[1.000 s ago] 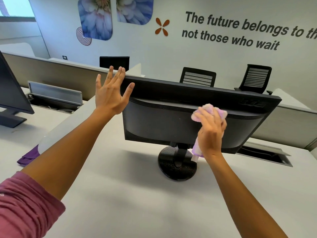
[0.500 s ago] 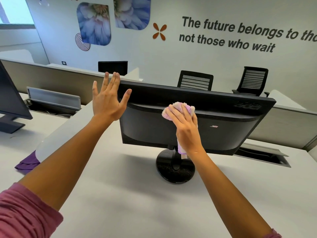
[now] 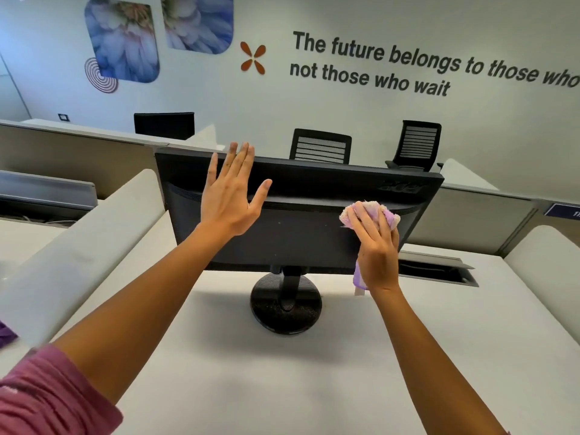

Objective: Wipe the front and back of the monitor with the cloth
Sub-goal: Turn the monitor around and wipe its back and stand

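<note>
Our left hand (image 3: 230,196) is spread flat, fingers apart and holding nothing, raised in front of the upper left of the monitor's (image 3: 301,221) back panel; we cannot tell whether the palm actually touches the casing. The monitor stands on the white desk (image 3: 282,387) with its back toward us, carried on a thin neck and a round base (image 3: 286,306). We judge it top-heavy and apt to tip or swivel on that foot, so a steadying hold belongs on the rigid top edge or the side frame, never on the screen face. To the right, our right hand (image 3: 378,249) is closed around the bunched pink and purple cloth (image 3: 370,211), pressing it to the right part of the back. The cloth looks soft, light and easily compressed, best kept wadded in the palm.
</note>
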A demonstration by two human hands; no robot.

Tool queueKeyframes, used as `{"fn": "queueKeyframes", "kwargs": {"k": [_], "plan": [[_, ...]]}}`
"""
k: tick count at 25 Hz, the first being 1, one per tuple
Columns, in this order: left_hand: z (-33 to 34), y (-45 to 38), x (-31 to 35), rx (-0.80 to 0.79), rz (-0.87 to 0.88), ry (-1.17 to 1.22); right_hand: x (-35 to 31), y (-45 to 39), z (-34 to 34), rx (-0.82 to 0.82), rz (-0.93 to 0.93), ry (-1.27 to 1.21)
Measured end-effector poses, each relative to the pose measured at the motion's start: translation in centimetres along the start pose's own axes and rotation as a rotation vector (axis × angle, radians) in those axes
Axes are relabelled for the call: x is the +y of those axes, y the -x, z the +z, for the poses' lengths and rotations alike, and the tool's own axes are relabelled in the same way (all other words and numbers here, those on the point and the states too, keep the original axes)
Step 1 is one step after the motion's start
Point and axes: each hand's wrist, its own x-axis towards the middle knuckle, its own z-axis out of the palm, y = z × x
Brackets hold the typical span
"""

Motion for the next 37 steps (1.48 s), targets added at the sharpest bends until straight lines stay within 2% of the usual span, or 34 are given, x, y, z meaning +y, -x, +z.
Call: {"fn": "queueKeyframes", "kwargs": {"k": [4, 7, 8, 9, 12, 15, 18, 21, 25, 29, 34, 37], "plan": [[0.8, -0.7, 2.0, -0.003, 0.053, 0.045, 4.9, 1.7, -0.9, 0.004, 0.215, 0.04], [1.2, -1.1, 2.7, 0.002, 0.069, 0.072, 7.0, 1.8, -1.8, 0.044, 0.582, -0.007], [1.4, -1.2, 3.0, 0.013, 0.068, 0.083, 7.3, 1.7, -2.0, 0.086, 0.636, -0.042], [1.6, -1.2, 3.2, 0.03, 0.064, 0.094, 7.3, 1.5, -2.0, 0.13, 0.614, -0.081], [2.0, -1.1, 3.5, 0.08, 0.046, 0.146, 5.3, 0.0, -1.7, 0.244, 0.39, -0.252], [2.2, -1.1, 3.2, 0.114, 0.053, 0.161, 1.3, -3.0, -1.9, 0.287, 0.268, -0.354], [2.4, -1.1, 3.2, 0.15, 0.062, 0.175, -4.1, -6.2, -2.4, 0.109, 0.034, -0.456], [2.6, -1.0, 3.2, 0.183, 0.053, 0.213, -8.9, -8.0, -1.6, -0.077, -0.128, -0.278], [2.6, -1.0, 3.2, 0.188, 0.063, 0.21, -9.1, -8.1, -0.7, -0.081, 0.064, -0.15], [2.9, -1.1, 3.2, 0.198, 0.047, 0.226, -4.8, -6.7, -1.4, -0.012, 0.251, -0.1], [3.3, -0.9, 3.3, 0.229, 0.058, 0.212, 1.6, -3.6, -1.5, 0.123, 0.467, -0.153], [3.3, -0.9, 3.3, 0.235, 0.047, 0.206, 4.1, -2.4, -1.0, 0.268, 0.617, -0.296]]}}
